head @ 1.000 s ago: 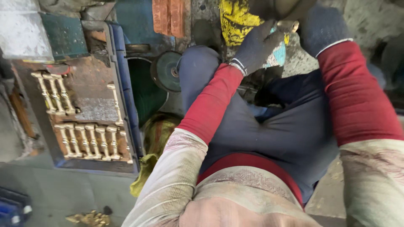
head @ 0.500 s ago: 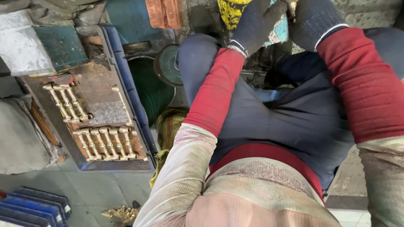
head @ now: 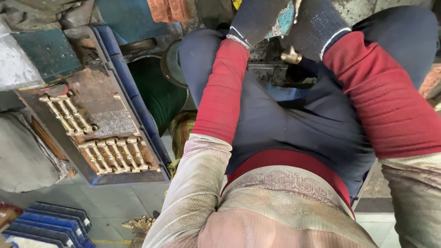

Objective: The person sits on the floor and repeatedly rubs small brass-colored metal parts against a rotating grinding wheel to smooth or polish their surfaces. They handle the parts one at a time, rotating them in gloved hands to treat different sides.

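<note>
Far above the knees, the gloved right hand (head: 317,25) gripped a small brass piece (head: 291,56) while the gloved left hand (head: 257,18) was closed on a teal cloth (head: 281,25) just beside it, well right of the tray (head: 138,177) of brass castings (head: 112,154).

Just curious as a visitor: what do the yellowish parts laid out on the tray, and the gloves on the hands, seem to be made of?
The parts look like cast brass: dull golden metal, rough finish. The tray seems rusty steel, brown and flaky. The gloves on the left hand and right hand look like dark knitted fabric, with visible weave.
</note>
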